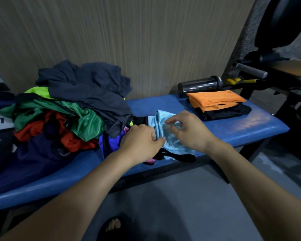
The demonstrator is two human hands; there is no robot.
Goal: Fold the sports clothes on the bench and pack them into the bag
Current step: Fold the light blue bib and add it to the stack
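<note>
we have both hands on the light blue garment (165,134), which lies bunched on the blue bench (250,126) just right of the unfolded pile (73,108) and touching its edge. our left hand (139,141) pinches the cloth between thumb and curled fingers at its near left side; our right hand (189,131) has its fingertips curled into the shiny fabric, picking at a fold. we judge that we hold it at two spots so as to pull it free of the heap and spread it flat for folding.

the pile sits at the left, we think, to keep the undone things apart from the done ones. in it we count a dark grey piece on top, a green one, a red one, a lime one, a purple one and something dark blue; more may hide below. at the right end lies one folded stack (217,105): one orange piece on one black piece. behind it lies one dark bottle (200,85) on its side. we cannot tell which thing is the bag.
</note>
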